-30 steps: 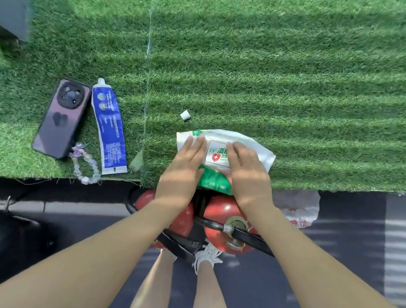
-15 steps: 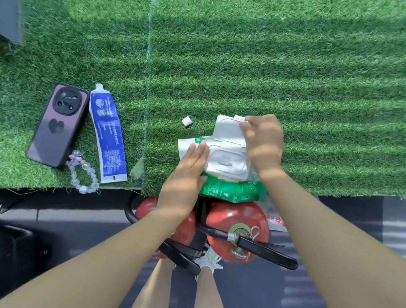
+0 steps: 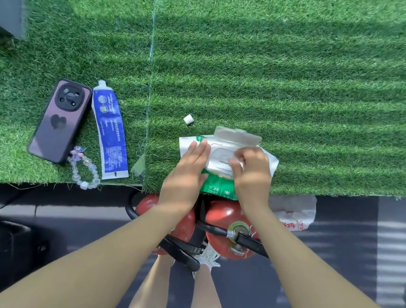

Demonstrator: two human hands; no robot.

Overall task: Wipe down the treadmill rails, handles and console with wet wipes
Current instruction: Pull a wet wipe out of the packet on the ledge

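the white-and-green soft plastic wet wipe pack (image 3: pixel 220 165) lies on the green artificial turf (image 3: pixel 277 74), flip lid (image 3: pixel 236 136) raised. left hand (image 3: pixel 188 174) presses it, fingers straight and together. right hand (image 3: pixel 250 172) fingertips (image 3: pixel 235 160) pinch at the opening.

Both forearms were bare, with no sleeves, watch or rings visible on the left hand (image 3: pixel 185 177) or right hand (image 3: pixel 251 175). Below, two bare legs ended in white lace-up sneakers (image 3: pixel 209 257) with dark stripes.
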